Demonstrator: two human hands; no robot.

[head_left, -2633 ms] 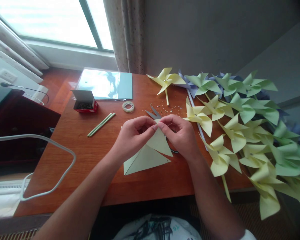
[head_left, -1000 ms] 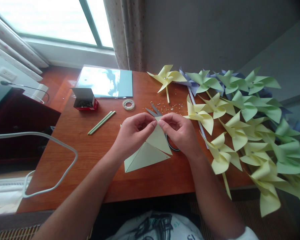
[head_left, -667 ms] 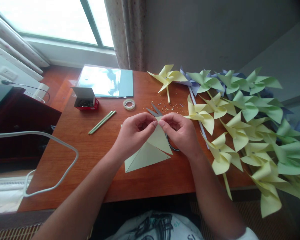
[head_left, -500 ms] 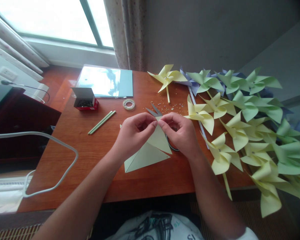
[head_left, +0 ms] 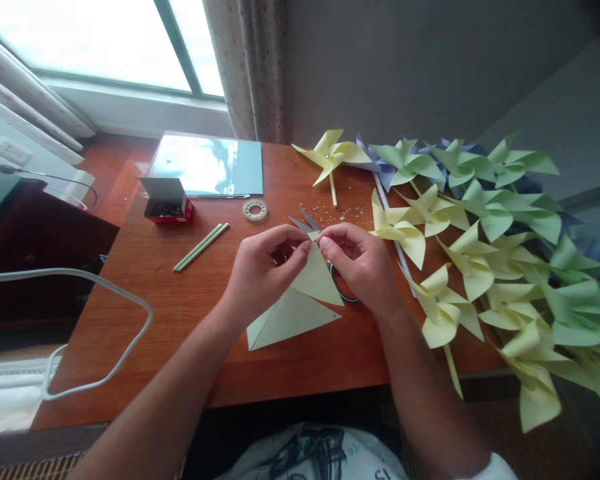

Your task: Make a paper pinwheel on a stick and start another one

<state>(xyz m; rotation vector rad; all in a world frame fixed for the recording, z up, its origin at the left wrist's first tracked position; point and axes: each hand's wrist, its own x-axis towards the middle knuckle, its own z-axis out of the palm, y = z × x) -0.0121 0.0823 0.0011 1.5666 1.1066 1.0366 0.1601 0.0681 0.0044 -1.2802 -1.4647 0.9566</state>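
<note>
A pale yellow paper sheet (head_left: 295, 307), cut into triangular flaps, lies on the wooden table (head_left: 180, 313) in front of me. My left hand (head_left: 263, 270) and my right hand (head_left: 363, 263) meet above its far corner. Both pinch the tip of one raised flap between thumb and fingers. Grey scissors (head_left: 305, 223) lie partly hidden just beyond my hands, with a dark handle loop showing under my right hand.
Finished yellow, green and blue paper pinwheels (head_left: 480, 253) cover the table's right side. A red box of pins (head_left: 167, 207), a tape roll (head_left: 255, 211), two green sticks (head_left: 200, 248) and a blue folder (head_left: 205, 167) lie at the back left. A white cable (head_left: 105, 293) loops at left.
My hands have stayed pinched on the flap tip with only slight finger shifts. The view has moved a little.
</note>
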